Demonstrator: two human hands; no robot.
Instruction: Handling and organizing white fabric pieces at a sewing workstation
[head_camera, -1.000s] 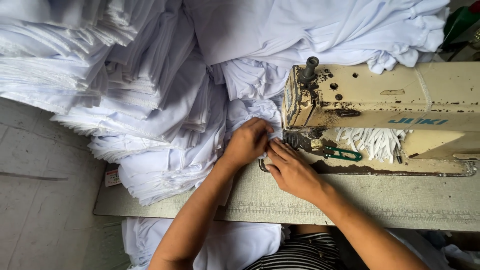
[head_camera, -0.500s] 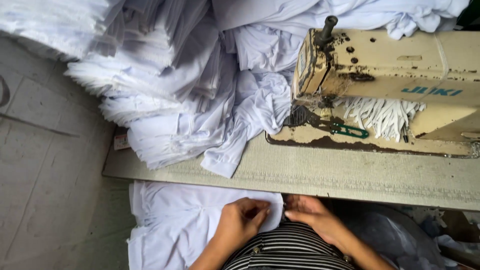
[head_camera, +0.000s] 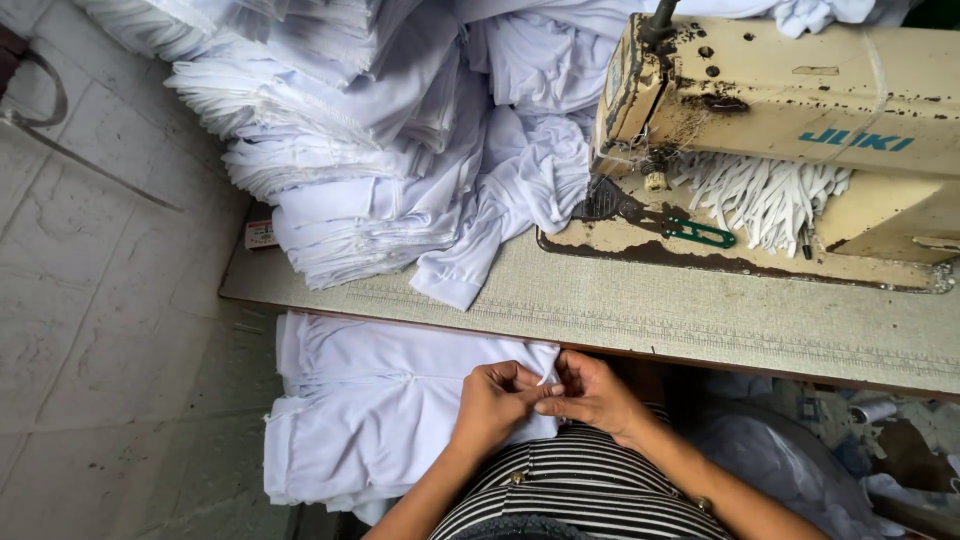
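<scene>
Tiled floor (head_camera: 90, 330) lies at left of a worn sewing table (head_camera: 700, 320), whose far end carries a stack of folded white garments (head_camera: 340, 170) beside a cream sewing machine (head_camera: 790, 120). One second earlier both hands worked at the needle end of the machine; half a second ago they had drawn back below the table's near edge, and they remain there now, so the work has passed from the machine to the lap. A white garment (head_camera: 370, 420) hangs from that near edge over the lap, left of the striped top (head_camera: 590, 490). Left hand (head_camera: 495, 400) and right hand (head_camera: 595, 390) meet, fingers curled shut, each pinching the same corner of the white garment at its upper right edge.
</scene>
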